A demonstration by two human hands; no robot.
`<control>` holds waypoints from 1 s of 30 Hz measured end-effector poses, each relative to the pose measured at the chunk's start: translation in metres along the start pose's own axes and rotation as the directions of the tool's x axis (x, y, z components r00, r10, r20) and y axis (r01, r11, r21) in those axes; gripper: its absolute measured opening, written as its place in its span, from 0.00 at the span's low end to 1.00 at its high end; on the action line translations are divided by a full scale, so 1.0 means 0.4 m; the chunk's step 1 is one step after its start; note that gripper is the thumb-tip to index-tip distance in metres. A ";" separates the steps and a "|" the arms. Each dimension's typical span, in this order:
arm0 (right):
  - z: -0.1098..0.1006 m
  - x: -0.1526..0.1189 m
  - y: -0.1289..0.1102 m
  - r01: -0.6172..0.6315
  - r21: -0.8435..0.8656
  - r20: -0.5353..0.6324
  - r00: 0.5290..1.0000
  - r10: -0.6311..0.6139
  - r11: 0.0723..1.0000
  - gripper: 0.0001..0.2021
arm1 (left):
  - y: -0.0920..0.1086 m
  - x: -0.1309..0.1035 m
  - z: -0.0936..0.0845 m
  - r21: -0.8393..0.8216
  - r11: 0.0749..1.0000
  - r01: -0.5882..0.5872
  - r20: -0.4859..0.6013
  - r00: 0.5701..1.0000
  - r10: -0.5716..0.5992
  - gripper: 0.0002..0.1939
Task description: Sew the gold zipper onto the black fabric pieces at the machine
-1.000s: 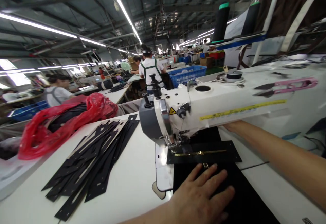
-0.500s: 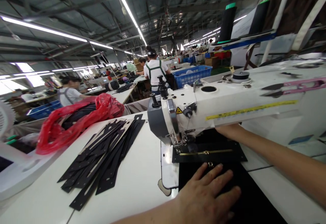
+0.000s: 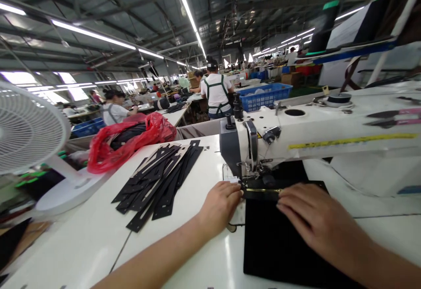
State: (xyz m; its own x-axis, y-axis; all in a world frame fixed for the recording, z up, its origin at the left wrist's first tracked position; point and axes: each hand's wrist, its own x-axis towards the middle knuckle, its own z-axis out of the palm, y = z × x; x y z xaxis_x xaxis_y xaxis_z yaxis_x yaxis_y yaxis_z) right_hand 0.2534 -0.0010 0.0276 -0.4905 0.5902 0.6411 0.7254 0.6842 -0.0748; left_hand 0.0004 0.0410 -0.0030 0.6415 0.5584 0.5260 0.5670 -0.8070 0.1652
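Under the needle area of a white sewing machine [image 3: 253,148] lies a black strip [image 3: 263,196] with a gold-toothed zipper [image 3: 259,190] along it, on top of a larger black fabric panel [image 3: 269,236]. My left hand [image 3: 221,205] is closed at the strip's left end, fingers curled and pinching its edge. From the right, my right hand [image 3: 317,212] has its fingertips pressed together on the strip at the zipper's right part. Those fingers cover the zipper pull. Part of the panel runs beneath the machine arm.
Loose black slotted strips [image 3: 161,179] are piled left of the machine. Behind them sits a red plastic bag [image 3: 131,137] with dark material inside. A white fan [image 3: 29,126] stands far left. Purple-handled snips [image 3: 388,118] rest on the machine arm. Co-workers [image 3: 215,89] sit beyond.
My left hand has left the panel, where it lay flat, for the strip's left end. My right hand has come from behind the machine arm onto the strip. The view has swung left.
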 end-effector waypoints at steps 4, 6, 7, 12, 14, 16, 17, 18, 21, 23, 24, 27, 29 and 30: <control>0.083 0.020 -0.098 -0.049 -0.035 0.129 0.990 0.053 0.998 0.14 | -0.014 0.027 0.001 -0.008 0.995 0.099 0.034 0.995 -0.098 0.08; 0.123 0.038 -0.090 -0.110 -0.112 0.185 0.974 0.130 0.988 0.12 | -0.008 0.040 -0.005 0.010 0.986 0.166 0.016 0.986 -0.166 0.08; 0.138 0.046 -0.081 -0.129 -0.135 0.208 0.966 0.155 0.982 0.11 | -0.005 0.044 -0.008 0.015 0.982 0.186 0.013 0.982 -0.186 0.08; 0.163 0.055 -0.060 -0.096 -0.121 0.258 0.958 0.124 0.988 0.09 | 0.000 0.034 0.001 0.003 0.980 0.200 0.015 0.980 -0.200 0.07; 0.161 0.046 -0.065 -0.078 -0.114 0.261 0.960 0.106 0.990 0.09 | 0.001 0.022 0.011 -0.001 0.987 0.159 0.021 0.987 -0.159 0.07; 0.156 0.040 -0.069 -0.064 -0.111 0.259 0.962 0.091 0.992 0.09 | 0.004 0.011 0.019 0.040 0.995 0.087 0.027 0.996 -0.089 0.08; 0.153 0.038 -0.071 -0.055 -0.106 0.261 0.962 0.081 0.993 0.08 | 0.006 0.008 0.021 0.076 0.996 0.050 0.038 0.998 -0.053 0.08; 0.149 0.038 -0.072 -0.039 -0.102 0.259 0.964 0.065 0.994 0.07 | 0.009 0.007 0.022 0.116 0.993 0.018 0.056 0.998 -0.025 0.09; 0.138 0.045 -0.072 0.017 -0.113 0.149 0.989 0.000 0.993 0.10 | 0.020 0.011 0.021 0.204 0.979 -0.013 0.103 0.995 -0.009 0.09; 0.132 0.049 -0.072 0.024 -0.092 0.036 0.999 -0.021 0.996 0.11 | 0.028 0.016 0.021 0.236 0.972 -0.006 0.100 0.995 -0.018 0.08; 0.130 0.050 -0.071 0.018 -0.055 0.002 1.000 -0.017 0.998 0.11 | 0.032 0.018 0.023 0.249 0.968 -0.001 0.091 0.996 -0.023 0.07; 0.135 0.046 -0.065 -0.058 0.076 0.011 0.998 0.057 0.995 0.10 | 0.039 0.021 0.029 0.263 0.965 0.012 0.069 0.997 -0.031 0.07; 0.144 0.042 -0.057 -0.108 0.066 0.006 0.994 0.108 0.992 0.10 | 0.041 0.021 0.034 0.261 0.965 0.017 0.048 0.998 -0.030 0.08; 0.149 0.040 -0.051 -0.110 0.031 -0.004 0.994 0.110 0.993 0.10 | 0.042 0.022 0.035 0.260 0.965 0.018 0.033 0.999 -0.028 0.08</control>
State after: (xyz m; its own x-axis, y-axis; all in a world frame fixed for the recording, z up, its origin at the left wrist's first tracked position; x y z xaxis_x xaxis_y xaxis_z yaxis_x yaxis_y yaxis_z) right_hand 0.2017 0.0200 -0.0060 -0.4058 0.6600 0.6323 0.7593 0.6285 -0.1687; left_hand 0.0226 0.0350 -0.0074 0.6421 0.5868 0.4932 0.6936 -0.7187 -0.0479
